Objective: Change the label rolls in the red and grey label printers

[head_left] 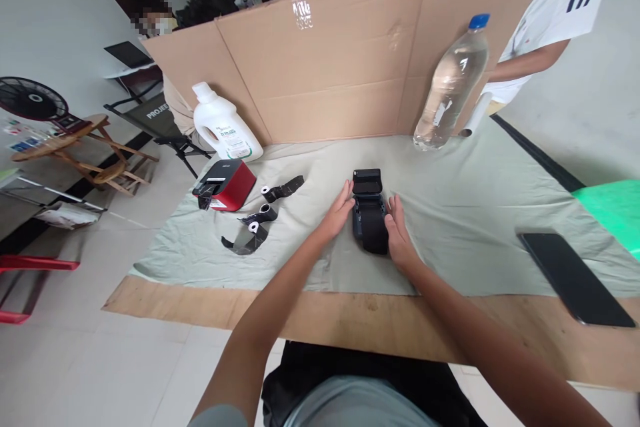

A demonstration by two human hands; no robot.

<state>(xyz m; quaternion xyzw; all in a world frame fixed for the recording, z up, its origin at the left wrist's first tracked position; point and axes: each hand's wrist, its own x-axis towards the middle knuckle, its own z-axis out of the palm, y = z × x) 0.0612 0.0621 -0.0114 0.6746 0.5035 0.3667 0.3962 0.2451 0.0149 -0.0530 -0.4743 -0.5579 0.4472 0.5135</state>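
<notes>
A small black portable printer (369, 203) lies on the cloth with its lid (367, 180) flipped up at the far end. A wide black strip (374, 227) runs over its near part. My left hand (340, 210) is at the printer's left side, fingers stretched out and the tips by its edge. On the other side, my right hand (399, 233) rests along the right edge with its fingers extended. Whether either palm presses on the casing cannot be made out. To the left lie several partly unrolled black label rolls (267, 212) near a red and black box-shaped device (230, 185).
A cardboard sheet (340, 60) stands across the back of the cloth-covered table (240, 303). Before it are a white jug (225, 123) and a large water bottle (453, 87). A dark phone (575, 277) lies at the right. Two other people are behind the cardboard.
</notes>
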